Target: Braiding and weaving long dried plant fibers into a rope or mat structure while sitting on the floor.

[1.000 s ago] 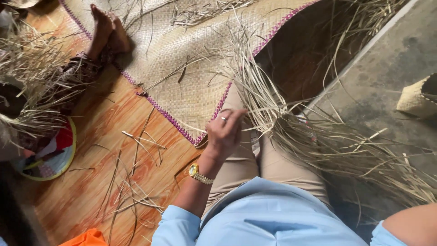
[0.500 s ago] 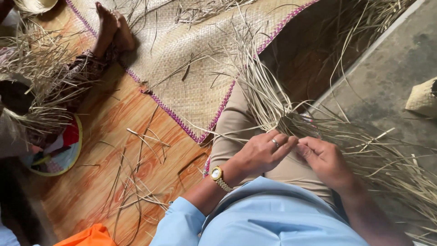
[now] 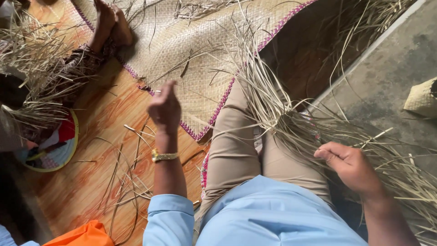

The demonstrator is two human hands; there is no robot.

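1. Two hands at work over a lap full of dried straw strips, seen from the head camera looking straight down.
2. Left hand is raised out over the orange wood-pattern floor, fingers pinched together at the tips; a thin strip seems to run from that pinch, though it is too fine to be sure. A gold wristwatch sits on that wrist, a light blue sleeve below it.
3. Right hand rests low against the straw bundle, fingers curled loosely with the thumb forward, its grip closed on strands at the bundle's near edge.
4. The straw fans out from the beige trousers across the right knee and onto the grey concrete.
5. Beyond the knees lies a woven mat with a pink stitched border, loose strips scattered on top.
6. Upper left, another person's bare feet rest on the mat's edge, beside a second heap of straw.
7. A round woven fan with a green rim lies at the left; a small woven basket sits on the concrete at the far right.
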